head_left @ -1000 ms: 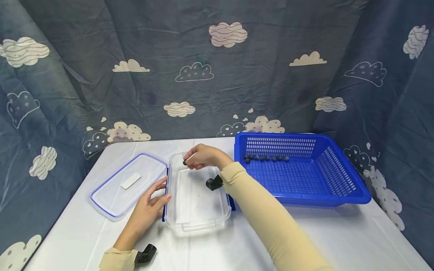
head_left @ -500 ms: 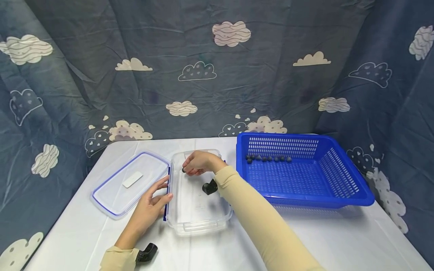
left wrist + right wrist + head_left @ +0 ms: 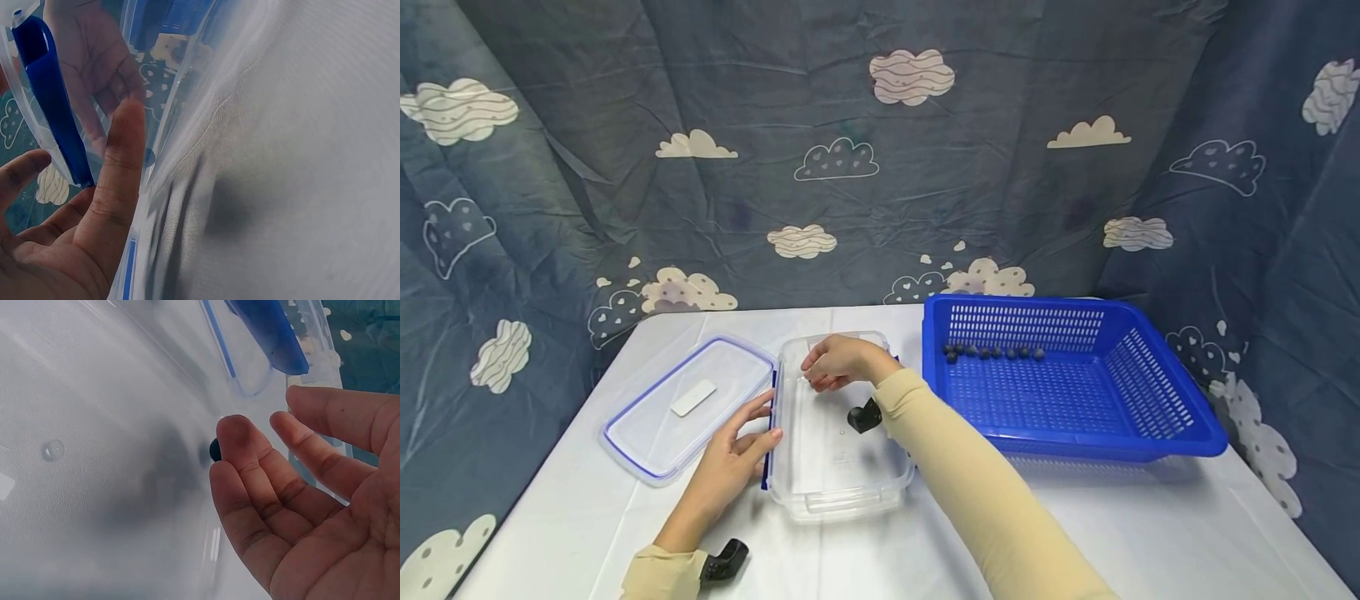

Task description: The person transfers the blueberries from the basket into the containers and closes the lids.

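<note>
My left hand (image 3: 730,454) rests at the left side of a clear plastic food container (image 3: 835,483), thumb near its rim and fingers by a blue side clip (image 3: 59,106). Inside the container's far left part, my right hand (image 3: 844,360) hangs with loosely bent fingers. Just beyond its fingertips sits a dark blueberry (image 3: 215,450), partly hidden by a finger. Seen through the clear wall from the left wrist, the berry lies low, apart from the fingers. Several blueberries (image 3: 997,352) sit in the blue basket (image 3: 1075,446) at the right.
A clear lid (image 3: 655,408) with a blue seal and a white label (image 3: 693,397) lies on the white tablecloth (image 3: 580,500), left of the container. Behind the table hangs a dark cloud-patterned curtain (image 3: 737,208).
My right hand has lowered slightly into the container with a blueberry between its fingertips. Its fingers have since loosened from the berry. The left hand keeps its place.
</note>
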### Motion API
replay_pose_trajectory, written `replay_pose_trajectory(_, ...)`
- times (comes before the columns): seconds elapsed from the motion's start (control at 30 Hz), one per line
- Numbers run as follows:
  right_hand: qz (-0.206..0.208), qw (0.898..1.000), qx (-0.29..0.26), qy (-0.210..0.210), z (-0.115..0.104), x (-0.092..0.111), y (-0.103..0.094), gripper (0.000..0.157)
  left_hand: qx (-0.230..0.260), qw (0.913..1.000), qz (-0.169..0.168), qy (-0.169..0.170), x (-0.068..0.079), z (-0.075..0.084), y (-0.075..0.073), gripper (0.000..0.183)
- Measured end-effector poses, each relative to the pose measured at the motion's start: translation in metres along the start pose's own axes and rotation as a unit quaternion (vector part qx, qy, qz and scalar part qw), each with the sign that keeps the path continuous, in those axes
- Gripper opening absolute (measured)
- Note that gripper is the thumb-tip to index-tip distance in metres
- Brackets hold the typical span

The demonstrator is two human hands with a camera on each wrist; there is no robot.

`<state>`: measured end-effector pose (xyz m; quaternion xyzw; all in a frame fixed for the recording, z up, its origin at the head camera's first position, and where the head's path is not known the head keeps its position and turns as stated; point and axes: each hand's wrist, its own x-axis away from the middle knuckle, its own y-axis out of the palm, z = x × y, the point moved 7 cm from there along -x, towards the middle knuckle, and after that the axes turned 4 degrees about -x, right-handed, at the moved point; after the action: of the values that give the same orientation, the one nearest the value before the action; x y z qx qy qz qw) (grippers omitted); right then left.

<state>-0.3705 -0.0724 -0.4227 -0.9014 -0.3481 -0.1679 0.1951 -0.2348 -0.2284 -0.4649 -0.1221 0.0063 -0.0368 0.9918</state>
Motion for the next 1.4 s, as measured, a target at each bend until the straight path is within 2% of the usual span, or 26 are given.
replay_pose_trajectory(0.7, -0.011, 1.000, 0.019, -0.021, -0.011, 0.014, -0.010, 0.040, -0.002, 1.0000, 0.002, -0.002, 0.000, -0.001, 0.001, 0.062)
replay_pose_trajectory(1.0, -0.006, 0.999, 0.027, -0.029, -0.010, 0.024, -0.029, 0.034, 0.009, 1.0000, 0.000, -0.002, 0.000, -0.001, 0.002, 0.063)
replay_pose_trajectory(1.4, 0.008, 0.999, 0.025, -0.046, -0.010, 0.049, -0.066, 0.040, 0.008, 1.0000, 0.005, 0.002, 0.001, -0.001, 0.001, 0.063)
